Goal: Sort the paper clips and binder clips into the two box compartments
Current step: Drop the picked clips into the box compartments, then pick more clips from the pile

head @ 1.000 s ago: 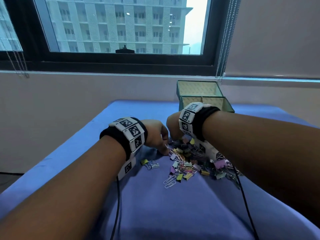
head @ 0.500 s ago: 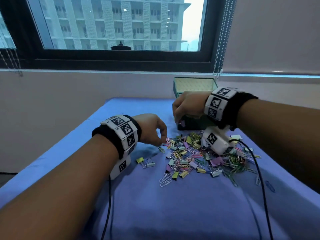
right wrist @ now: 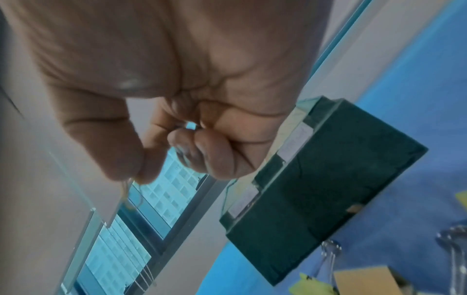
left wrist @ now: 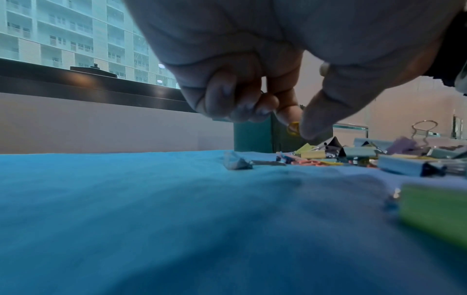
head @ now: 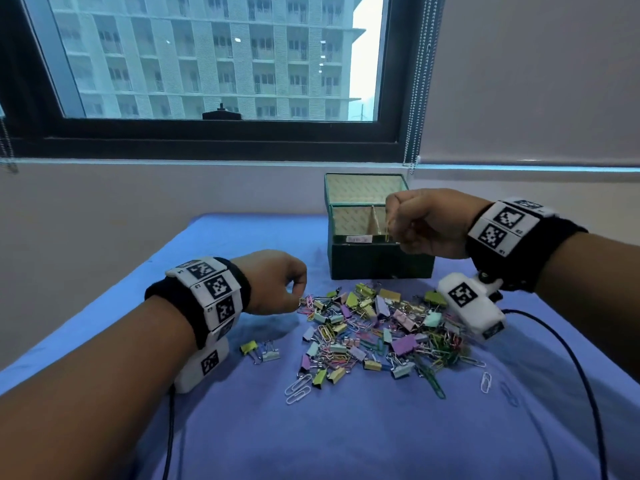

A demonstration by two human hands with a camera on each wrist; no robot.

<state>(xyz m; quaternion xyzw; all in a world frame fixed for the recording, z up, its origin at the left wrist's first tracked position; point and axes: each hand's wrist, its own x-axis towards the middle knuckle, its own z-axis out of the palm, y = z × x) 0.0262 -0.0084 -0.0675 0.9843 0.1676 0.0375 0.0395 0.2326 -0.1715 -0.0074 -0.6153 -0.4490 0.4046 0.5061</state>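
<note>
Left hand (head: 273,282) low with a fingertip-pinching grip; right hand (head: 427,223) raised, fingers curled, pinching.

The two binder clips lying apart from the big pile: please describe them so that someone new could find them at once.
Start at the green box on the blue cloth; the big pile of clips lies in front of it. Left of that pile, near the left hand, the two binder clips lie alone, one yellow-green and one pale blue, touching no others.

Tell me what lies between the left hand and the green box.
Head view: bare blue cloth separates the left hand from the green box; the clip pile sits nearer the camera.
</note>
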